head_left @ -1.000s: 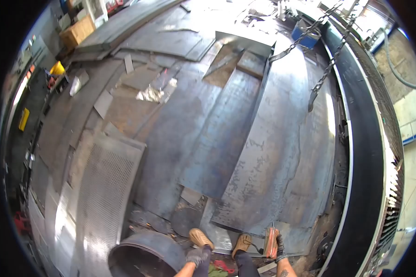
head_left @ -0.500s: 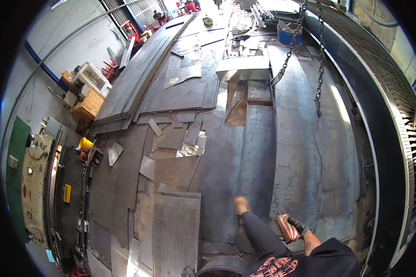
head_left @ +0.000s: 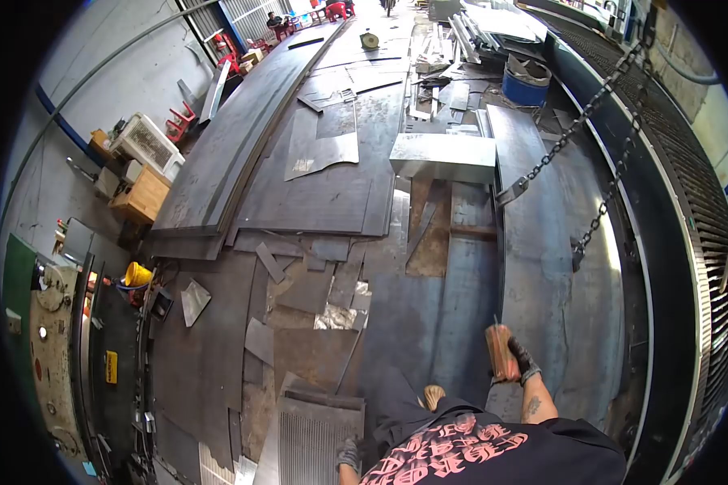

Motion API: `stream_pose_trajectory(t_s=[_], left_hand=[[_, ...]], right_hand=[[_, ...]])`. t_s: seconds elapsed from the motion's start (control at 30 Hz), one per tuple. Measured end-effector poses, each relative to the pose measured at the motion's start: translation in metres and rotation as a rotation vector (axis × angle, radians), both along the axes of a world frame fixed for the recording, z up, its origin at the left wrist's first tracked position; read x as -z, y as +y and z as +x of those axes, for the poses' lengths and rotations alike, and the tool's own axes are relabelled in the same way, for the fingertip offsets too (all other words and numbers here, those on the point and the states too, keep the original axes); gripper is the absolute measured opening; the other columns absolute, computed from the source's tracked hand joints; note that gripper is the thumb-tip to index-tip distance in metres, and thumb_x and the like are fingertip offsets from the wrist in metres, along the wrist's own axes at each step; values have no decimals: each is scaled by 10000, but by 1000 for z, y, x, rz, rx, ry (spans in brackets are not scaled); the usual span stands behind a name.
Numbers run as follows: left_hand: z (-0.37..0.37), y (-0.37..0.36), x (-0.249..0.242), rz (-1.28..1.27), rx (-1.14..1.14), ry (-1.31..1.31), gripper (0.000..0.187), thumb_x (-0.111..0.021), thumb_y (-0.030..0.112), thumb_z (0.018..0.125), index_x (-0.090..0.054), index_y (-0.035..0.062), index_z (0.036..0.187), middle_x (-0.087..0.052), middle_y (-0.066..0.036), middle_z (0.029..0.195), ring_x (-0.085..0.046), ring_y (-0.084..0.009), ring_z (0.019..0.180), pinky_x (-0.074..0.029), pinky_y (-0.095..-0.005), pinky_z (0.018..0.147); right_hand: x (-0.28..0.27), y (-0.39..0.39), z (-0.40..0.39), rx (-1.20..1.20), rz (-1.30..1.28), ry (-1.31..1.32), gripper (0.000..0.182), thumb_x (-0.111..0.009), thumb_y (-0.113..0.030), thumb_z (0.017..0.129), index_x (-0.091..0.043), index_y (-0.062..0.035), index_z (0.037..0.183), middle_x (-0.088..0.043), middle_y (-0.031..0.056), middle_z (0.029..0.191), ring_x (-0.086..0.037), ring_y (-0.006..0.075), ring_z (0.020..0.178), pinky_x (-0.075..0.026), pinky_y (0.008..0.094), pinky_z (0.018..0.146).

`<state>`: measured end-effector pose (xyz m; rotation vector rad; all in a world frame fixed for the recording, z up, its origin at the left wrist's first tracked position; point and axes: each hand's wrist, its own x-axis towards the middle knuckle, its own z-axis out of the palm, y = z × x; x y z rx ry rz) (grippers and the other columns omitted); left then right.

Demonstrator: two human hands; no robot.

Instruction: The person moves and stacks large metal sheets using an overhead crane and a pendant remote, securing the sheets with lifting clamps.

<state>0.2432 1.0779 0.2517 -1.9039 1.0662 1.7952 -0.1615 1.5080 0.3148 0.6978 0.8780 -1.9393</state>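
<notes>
My right hand (head_left: 523,360), in a dark glove, is closed round a reddish-brown bottle-like object (head_left: 503,352) with a thin tip pointing forward. It is over the long steel sheets (head_left: 534,283) on the right. My left hand (head_left: 349,454), in a grey glove, hangs low beside the right edge of a perforated metal panel (head_left: 319,432). Its fingers are too blurred to tell whether they are closed, or whether they touch the panel. A bare foot (head_left: 433,396) shows between the hands, on the dark steel sheet (head_left: 396,323).
Two hanging chains (head_left: 573,133) with hooks reach the right-hand sheets. A box-shaped metal piece (head_left: 443,156) lies ahead, with a blue drum (head_left: 526,83) beyond. Loose offcuts (head_left: 323,149) cover the stacks. A machine (head_left: 52,356) stands left, a slatted bed (head_left: 687,178) right.
My right hand and the bottle-like object have moved forward. My left hand has come further into view at the bottom. The view has shifted, and the body leans further forward.
</notes>
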Motion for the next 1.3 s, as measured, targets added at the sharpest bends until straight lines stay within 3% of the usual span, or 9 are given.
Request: stream_pose_trajectory(t_s=[0.17, 0.27, 0.37, 0.53, 0.73, 0.83, 1.0, 1.1, 1.3], left_hand=[[-177, -141, 30, -121, 189, -90, 468, -409, 507, 943, -576, 164, 1213, -652, -91, 1086, -604, -257, 1036, -528, -462, 759], [-281, -234, 64, -121, 235, -160, 408, -408, 510, 946, -635, 204, 1091, -678, -66, 905, -628, -253, 916, -516, -445, 679], [-413, -322, 65, -120, 241, -203, 412, -401, 528, 939, -649, 204, 996, -669, -64, 811, -641, -259, 791, -486, -451, 602], [-652, -432, 92, -352, 188, 12, 550, -407, 609, 904, -603, 124, 1075, -640, -91, 881, -606, -256, 747, -471, -513, 658], [-976, -410, 48, -543, 639, 209, 288, -590, 410, 900, -629, 128, 942, -629, -6, 738, -547, -132, 587, -435, -316, 504], [-1102, -402, 116, -495, 648, 209, 234, -599, 359, 899, -626, 126, 899, -633, -8, 735, -548, -119, 583, -440, -292, 495], [-1303, -376, 331, -515, 964, 75, 288, -571, 355, 926, -625, 72, 929, -569, 0, 694, -521, -104, 574, -421, -273, 486], [-1458, -337, 399, -714, 1487, 62, 567, -501, 405, 928, -539, -40, 1276, -551, -274, 1275, -511, -393, 1227, -401, -415, 1027], [-1596, -311, 531, -641, 1113, -132, 785, -463, 664, 877, -611, -44, 1183, -646, -237, 1117, -593, -344, 1045, -427, -407, 921]], right_hand=[[30, -102, -156, -196, 239, 668, 649, -719, -443, 778, -540, -21, 1237, -644, 175, 1087, -632, 364, 958, -520, 481, 876], [72, -165, -233, 30, -163, 152, 576, -691, -414, 794, -563, 53, 1106, -650, 212, 935, -631, 306, 754, -527, 422, 720], [74, -225, -280, 155, -44, -99, 510, -728, -429, 760, -611, 3, 1006, -652, 166, 834, -604, 235, 669, -447, 340, 591], [84, -229, -361, 152, -244, -46, 537, -775, -324, 725, -571, 34, 1069, -636, 148, 891, -546, 178, 644, -458, 309, 656], [64, -234, -548, 496, -48, -44, 583, -771, -227, 713, -515, 59, 1151, -630, 176, 934, -541, 174, 579, -491, 269, 621], [186, -170, -656, 469, 335, -117, 570, -741, -144, 665, -534, 16, 1171, -647, 149, 977, -664, 311, 853, -556, 432, 867], [374, -66, -917, 608, 397, 43, 563, -747, -204, 726, -525, -58, 1222, -639, 54, 1024, -640, 216, 798, -554, 357, 730], [427, -35, -1051, 639, 773, 368, 440, -734, -202, 758, -579, -86, 1153, -644, 40, 992, -637, 196, 800, -539, 364, 763], [497, 8, -1122, 535, 784, 146, 303, -683, -219, 782, -630, -59, 1034, -662, 58, 901, -650, 239, 854, -546, 401, 741]])
